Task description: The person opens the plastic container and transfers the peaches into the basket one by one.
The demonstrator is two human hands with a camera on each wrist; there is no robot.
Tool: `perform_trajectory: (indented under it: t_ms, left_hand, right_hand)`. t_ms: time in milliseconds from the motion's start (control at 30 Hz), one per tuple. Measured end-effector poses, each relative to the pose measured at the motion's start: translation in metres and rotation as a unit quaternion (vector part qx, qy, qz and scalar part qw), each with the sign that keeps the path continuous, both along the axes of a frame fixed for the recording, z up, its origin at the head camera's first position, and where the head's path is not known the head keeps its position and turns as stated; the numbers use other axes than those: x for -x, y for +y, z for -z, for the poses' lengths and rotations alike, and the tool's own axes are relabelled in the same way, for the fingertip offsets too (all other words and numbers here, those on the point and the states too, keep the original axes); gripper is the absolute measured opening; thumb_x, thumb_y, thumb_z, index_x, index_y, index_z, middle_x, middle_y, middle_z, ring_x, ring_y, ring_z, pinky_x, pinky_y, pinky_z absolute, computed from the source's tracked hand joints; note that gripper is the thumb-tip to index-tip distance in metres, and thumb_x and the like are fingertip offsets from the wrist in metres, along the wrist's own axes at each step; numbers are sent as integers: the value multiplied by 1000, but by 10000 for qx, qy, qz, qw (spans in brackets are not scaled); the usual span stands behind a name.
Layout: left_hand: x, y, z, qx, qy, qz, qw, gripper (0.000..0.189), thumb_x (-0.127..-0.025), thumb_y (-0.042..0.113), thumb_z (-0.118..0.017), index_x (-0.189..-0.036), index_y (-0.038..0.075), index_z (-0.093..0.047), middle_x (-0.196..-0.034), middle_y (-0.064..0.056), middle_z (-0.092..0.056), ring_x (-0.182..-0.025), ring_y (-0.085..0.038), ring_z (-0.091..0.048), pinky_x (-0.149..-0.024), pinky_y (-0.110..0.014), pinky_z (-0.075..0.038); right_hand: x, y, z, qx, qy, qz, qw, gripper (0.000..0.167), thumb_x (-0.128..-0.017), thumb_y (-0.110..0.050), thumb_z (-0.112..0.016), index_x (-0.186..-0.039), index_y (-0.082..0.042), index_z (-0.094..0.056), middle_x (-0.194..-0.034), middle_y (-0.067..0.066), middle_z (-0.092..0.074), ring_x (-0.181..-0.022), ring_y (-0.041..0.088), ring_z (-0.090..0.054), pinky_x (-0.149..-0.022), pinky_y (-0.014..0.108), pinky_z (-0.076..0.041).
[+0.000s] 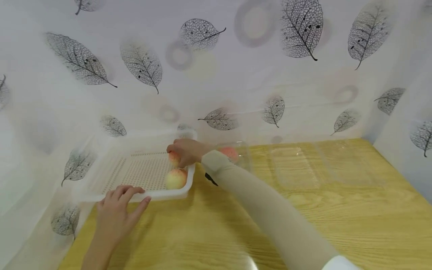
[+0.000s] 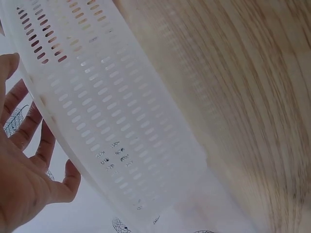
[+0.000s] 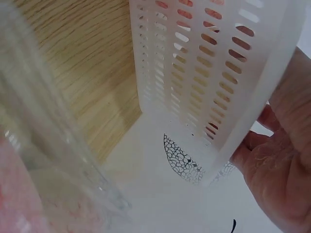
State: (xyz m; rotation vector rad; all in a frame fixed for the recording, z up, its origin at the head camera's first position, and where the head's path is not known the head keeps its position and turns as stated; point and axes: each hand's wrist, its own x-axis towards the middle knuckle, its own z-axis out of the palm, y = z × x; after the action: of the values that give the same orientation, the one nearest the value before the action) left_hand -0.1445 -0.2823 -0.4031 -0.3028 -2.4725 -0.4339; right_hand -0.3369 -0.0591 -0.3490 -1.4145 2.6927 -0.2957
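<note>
A white perforated plastic basket (image 1: 145, 174) stands at the left of the table. Inside its right end, my right hand (image 1: 187, 152) holds a yellow-red peach (image 1: 174, 159), fingers curled over it. A second peach (image 1: 176, 179) lies in the basket's front right corner, just nearer than the held one. On the basket's front rim rests my left hand (image 1: 116, 208), fingers laid over the edge and thumb spread outside. The left wrist view shows these spread fingers (image 2: 46, 145) along the rim. In the right wrist view the basket wall hides the peach in my right hand (image 3: 286, 165).
Just right of the basket, a clear plastic box (image 1: 244, 150) contains a red peach (image 1: 229, 153), partly behind my right sleeve (image 1: 256, 198). Two more clear boxes, one nearer (image 1: 293, 168) and one farther right (image 1: 347, 165), stand on the wooden table (image 1: 371, 221). A leaf-printed sheet (image 1: 243, 86) hangs behind.
</note>
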Motion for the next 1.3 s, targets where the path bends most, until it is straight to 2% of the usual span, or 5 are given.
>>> perform_trajectory:
  t_ms: [333, 533, 667, 933, 1300]
  left_hand:
    - [-1, 3, 0, -65, 169, 22, 9998, 28, -78, 27, -86, -101, 18, -74, -105, -9, -69, -95, -42, -59, -76, -68, -39]
    - [-2, -1, -1, 43, 208, -19, 9998, 28, -77, 26, -87, -100, 18, -74, -103, -9, -68, -92, -41, -60, -72, -65, -41]
    - [-3, -1, 1, 133, 293, -5, 9995, 29, -75, 25, -88, -100, 18, -75, -101, -9, -68, -89, -40, -61, -67, -64, -42]
    - [-1, 1, 3, 91, 303, 42, 9995, 30, -75, 26, -88, -101, 18, -75, -103, -9, -68, -92, -40, -60, -71, -68, -43]
    - [-3, 2, 4, 25, 210, -24, 9998, 28, -78, 27, -86, -102, 19, -74, -103, -9, -68, -95, -40, -60, -74, -69, -42]
  right_hand:
    - [0, -9, 9, -153, -235, 442, 9986, 57, -91, -31, -77, -144, -17, -58, -140, 4, -61, -128, 20, -58, -107, 33, -48]
    - [-3, -16, 12, -187, -14, 708, 9973, 57, -92, -26, -76, -145, -20, -57, -139, 2, -61, -125, 19, -61, -104, 33, -51]
    - [-4, -18, 16, -265, 220, 750, 9966, 55, -92, -24, -75, -144, -21, -58, -138, 1, -63, -125, 18, -61, -104, 34, -52]
    - [-4, -18, 23, -476, 631, 815, 9935, 48, -92, -27, -76, -138, -24, -63, -133, -3, -67, -121, 15, -63, -101, 35, -53]
    - [-7, -16, 19, -478, 540, 725, 9948, 45, -90, -28, -76, -134, -23, -66, -130, -5, -70, -117, 15, -66, -98, 34, -54]
